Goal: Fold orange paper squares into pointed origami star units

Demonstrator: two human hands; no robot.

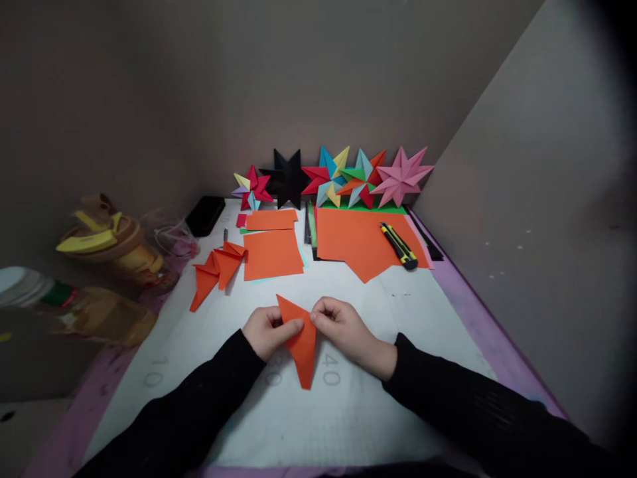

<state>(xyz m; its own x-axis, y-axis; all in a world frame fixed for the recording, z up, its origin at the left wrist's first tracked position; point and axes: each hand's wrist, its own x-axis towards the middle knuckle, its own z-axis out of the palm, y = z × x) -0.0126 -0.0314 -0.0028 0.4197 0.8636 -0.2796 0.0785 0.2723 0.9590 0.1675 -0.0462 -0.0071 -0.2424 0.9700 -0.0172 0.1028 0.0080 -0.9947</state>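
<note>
The folded orange paper [303, 345] has a sharp point at upper left and tapers to a narrow, blunt lower end. It sits between the left hand [271, 333], thumb across its face, and the right hand [344, 325], pinching its upper-right corner.

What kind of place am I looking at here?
Probably a small papercraft table in a corner: folded paper stars line the wall, a utility knife lies on orange paper, and both hands hold a folded orange piece.
</note>
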